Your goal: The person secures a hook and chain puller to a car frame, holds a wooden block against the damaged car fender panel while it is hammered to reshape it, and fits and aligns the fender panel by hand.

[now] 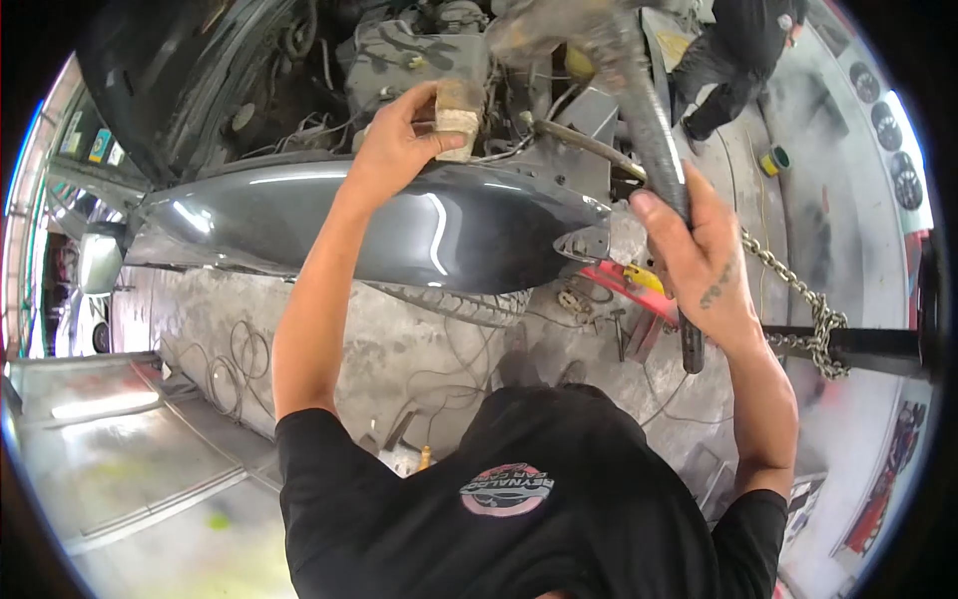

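Observation:
My left hand (pixel 404 145) is closed round a small worn block (pixel 457 115), held upright above the inner edge of a dark grey car fender (pixel 399 225). My right hand (pixel 704 255) grips the dark handle of a hammer (pixel 651 110). The hammer is raised over the front corner of the car, its head blurred by motion at the top of the view. Below my right fist, the end of the handle sticks out. Behind the block lies the open engine bay (pixel 414 65).
A chain (pixel 793 290) wraps a dark bar (pixel 858 344) at the right. Another person (pixel 733 55) in dark clothes stands at the upper right, near a small bucket (pixel 774 160). Tools (pixel 619 334) and cables (pixel 239 364) lie on the floor beyond the tire (pixel 459 302).

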A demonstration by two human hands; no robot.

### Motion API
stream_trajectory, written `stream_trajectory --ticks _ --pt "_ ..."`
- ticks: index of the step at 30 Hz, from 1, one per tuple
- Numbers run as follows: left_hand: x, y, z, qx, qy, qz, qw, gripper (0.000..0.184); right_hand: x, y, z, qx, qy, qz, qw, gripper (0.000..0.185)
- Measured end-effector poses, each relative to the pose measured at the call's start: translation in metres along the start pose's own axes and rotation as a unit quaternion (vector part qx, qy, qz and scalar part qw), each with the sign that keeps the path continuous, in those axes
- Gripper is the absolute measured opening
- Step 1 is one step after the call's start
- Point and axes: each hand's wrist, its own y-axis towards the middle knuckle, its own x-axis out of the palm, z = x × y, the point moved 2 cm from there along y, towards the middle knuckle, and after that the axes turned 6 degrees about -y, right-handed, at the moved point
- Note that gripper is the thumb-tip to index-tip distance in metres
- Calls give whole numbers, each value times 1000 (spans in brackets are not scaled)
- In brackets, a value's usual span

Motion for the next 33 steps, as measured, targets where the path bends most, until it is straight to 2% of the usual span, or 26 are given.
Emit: stream_trajectory --ticks 3,5,7,9,10,11,13,14,15,17,18,19,21,24,26,28,29,31,33 --pt "18 10 2 19 -41 -7 999 54 -20 -14 -2 -2 65 78 995 26" --pt "39 16 9 14 -32 -19 999 53 -42 -27 -8 -44 6 126 991 25" --pt "48 22 6 22 3 -23 999 52 -72 -40 -18 -84 18 241 967 30" --pt "55 22 5 21 -5 -20 1000 51 -124 -40 -11 -98 102 304 942 36" --pt "57 22 5 24 -9 -15 1000 51 -149 -31 -6 -94 154 274 945 39" --pt "59 23 4 23 -10 -13 1000 51 -172 0 -8 -236 242 47 940 34" --pt "62 22 2 49 6 -6 999 51 -148 -2 3 -278 122 7 953 29" --pt "62 21 0 49 7 -6 999 51 -101 -9 22 -250 -54 112 960 32" --pt "61 22 -2 55 17 -6 998 51 -53 -16 42 -191 -225 203 934 37" --pt "67 17 0 59 26 -11 998 52 -14 -9 51 -113 -201 109 967 44" --pt "69 15 3 48 34 -15 998 52 -8 -9 52 -17 -24 17 999 41" --pt "68 19 7 46 42 -3 998 52 -20 -7 47 -29 -31 16 999 41" --pt "66 18 5 32 28 -9 999 52 -46 -30 35 17 -19 77 997 34" --pt "64 22 2 56 39 0 998 52 -90 -56 12 -5 19 238 971 24" --pt "66 20 5 44 33 -11 998 51 -187 -68 46 -135 67 168 974 20" --pt "67 18 5 55 21 -9 998 50 -257 -65 9 -255 119 17 959 17" --pt "68 17 5 67 9 -9 998 50 -265 -68 -17 -302 116 1 946 17" --pt "67 18 2 67 15 -2 998 50 -224 -57 -29 -321 44 70 943 18" --pt "66 15 -2 67 22 0 998 49 -125 -37 12 -235 -194 219 927 20"
